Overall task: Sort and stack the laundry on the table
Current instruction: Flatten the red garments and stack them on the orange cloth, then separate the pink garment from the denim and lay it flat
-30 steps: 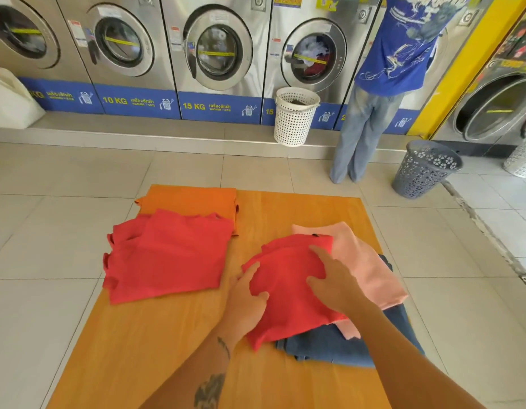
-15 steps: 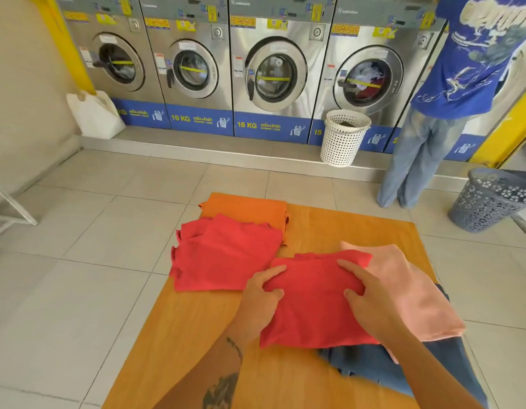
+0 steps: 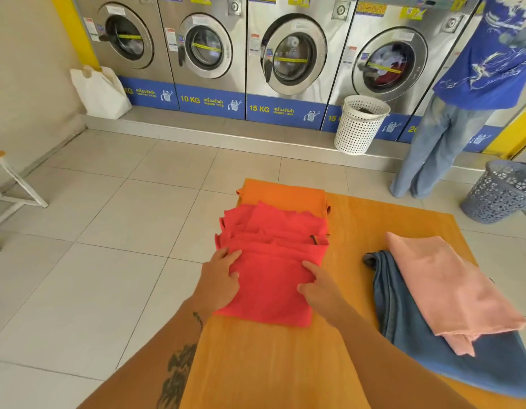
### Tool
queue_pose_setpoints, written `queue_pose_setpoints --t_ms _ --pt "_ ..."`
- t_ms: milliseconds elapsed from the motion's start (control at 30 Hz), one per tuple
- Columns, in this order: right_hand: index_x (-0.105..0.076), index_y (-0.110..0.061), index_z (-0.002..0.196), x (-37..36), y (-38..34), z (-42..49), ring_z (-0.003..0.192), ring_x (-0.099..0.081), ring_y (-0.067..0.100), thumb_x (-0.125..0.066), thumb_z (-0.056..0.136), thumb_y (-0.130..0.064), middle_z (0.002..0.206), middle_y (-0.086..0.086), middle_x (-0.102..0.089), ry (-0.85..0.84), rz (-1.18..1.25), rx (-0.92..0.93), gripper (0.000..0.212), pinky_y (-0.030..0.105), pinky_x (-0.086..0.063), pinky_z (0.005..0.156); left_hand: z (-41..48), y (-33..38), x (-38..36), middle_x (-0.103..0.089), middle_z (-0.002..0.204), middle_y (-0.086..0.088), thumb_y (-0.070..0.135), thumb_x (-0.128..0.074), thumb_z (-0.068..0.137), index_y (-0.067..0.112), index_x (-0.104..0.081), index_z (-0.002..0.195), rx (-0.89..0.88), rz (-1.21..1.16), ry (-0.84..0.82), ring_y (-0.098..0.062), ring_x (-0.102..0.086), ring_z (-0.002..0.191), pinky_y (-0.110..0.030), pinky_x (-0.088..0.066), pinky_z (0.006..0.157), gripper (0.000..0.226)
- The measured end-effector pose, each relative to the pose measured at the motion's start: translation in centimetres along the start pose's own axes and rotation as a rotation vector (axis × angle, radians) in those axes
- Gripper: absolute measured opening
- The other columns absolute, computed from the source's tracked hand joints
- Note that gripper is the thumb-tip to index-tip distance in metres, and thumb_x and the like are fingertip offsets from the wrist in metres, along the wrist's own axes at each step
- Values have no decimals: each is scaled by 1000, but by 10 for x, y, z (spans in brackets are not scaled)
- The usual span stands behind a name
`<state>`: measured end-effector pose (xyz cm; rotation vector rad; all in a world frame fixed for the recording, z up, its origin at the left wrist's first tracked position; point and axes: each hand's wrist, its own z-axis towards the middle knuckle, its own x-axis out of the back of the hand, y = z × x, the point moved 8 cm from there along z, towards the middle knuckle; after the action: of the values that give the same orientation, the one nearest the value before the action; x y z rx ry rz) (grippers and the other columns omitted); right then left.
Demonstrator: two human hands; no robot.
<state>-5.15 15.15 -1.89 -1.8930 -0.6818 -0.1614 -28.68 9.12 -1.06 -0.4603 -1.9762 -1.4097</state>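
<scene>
A folded red garment [image 3: 270,287] lies on top of another red garment [image 3: 273,225] at the left of the orange wooden table [image 3: 359,228]. My left hand [image 3: 220,278] grips its left edge and my right hand [image 3: 317,287] rests on its right edge. Behind the red pile lies a folded orange garment [image 3: 282,193]. At the right, a folded pink garment [image 3: 450,284] lies on blue jeans [image 3: 409,326].
A row of washing machines [image 3: 288,54] lines the far wall. A white basket [image 3: 359,122] and a grey basket [image 3: 500,190] stand on the tiled floor. A person in a blue shirt [image 3: 488,54] stands at the right. A white bag [image 3: 99,90] leans far left.
Both hands have carried the folded red garment leftward off the pink and jeans pile and set it on the other red garment. The view has swung left.
</scene>
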Motion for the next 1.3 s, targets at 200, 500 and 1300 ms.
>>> queue_pose_setpoints --t_ms 200,500,1300 --pt "-35 -30 149 -7 4 1 94 -53 11 -61 87 -6 125 -7 -44 -4 -28 -42 72 27 -44 80 4 -20 -7 -26 153 -5 14 -47 95 35 -34 149 -6 43 -40 -28 -48 125 -38 -40 108 59" --pt "-26 -35 152 -5 6 -7 107 -55 24 -59 89 -6 131 0 -46 -113 -189 -49 77 27 -45 77 0 -19 9 -25 152 -4 27 -47 93 39 -41 143 39 160 53 -30 -36 129 -49 -41 104 51" --pt "-24 -20 146 343 148 -58 122 -38 37 -53 81 -21 135 15 -40 483 -285 -225 71 51 -38 101 31 313 -237 -39 144 4 19 -48 93 23 -43 143 -439 62 -259 -14 -39 132 -32 -34 109 51"
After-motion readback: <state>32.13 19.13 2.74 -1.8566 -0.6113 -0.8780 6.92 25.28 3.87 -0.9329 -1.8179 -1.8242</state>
